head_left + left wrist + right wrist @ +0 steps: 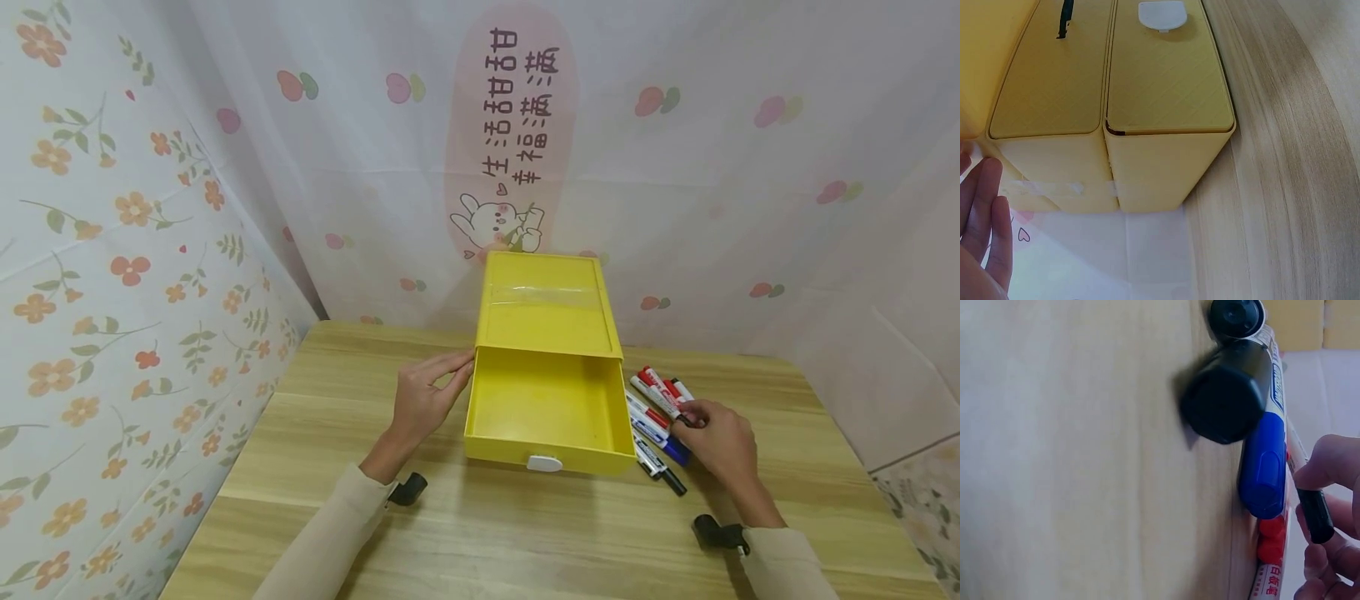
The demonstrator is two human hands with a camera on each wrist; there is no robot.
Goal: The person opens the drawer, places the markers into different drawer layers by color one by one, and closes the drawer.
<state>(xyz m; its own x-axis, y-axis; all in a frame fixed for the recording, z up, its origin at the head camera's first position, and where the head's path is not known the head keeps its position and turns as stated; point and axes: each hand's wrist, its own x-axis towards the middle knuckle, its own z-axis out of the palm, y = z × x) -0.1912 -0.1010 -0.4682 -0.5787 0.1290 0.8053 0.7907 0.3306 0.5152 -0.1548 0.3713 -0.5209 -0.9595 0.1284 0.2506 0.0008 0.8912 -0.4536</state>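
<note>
A: What do the fingers of the right hand [716, 442] engage?

B: From where I stand, the black-capped marker [1314, 515]: they pinch it at its cap, the white barrel pointing away from them.

A: And around them?

B: Further pens on the tabletop [525, 542]. Just left of the right fingers lies the blue-capped marker [652, 432]; beyond them, the red markers [651, 379]; nearer the person than they are, a thick dark-capped pen [674, 481].

A: Any obstruction?

B: The yellow drawer [585, 462], standing pulled out. Its right wall rises left of the right fingers, between them and the interior; its white handle [544, 463] faces the person.

A: The left hand [427, 396]?

B: Fingers extended, gripping nothing, resting against the left side of the yellow casing [551, 317]. Below them are two lower drawers [1166, 75], closed. Beyond both hands' fingers hangs a printed cloth [360, 192].
</note>
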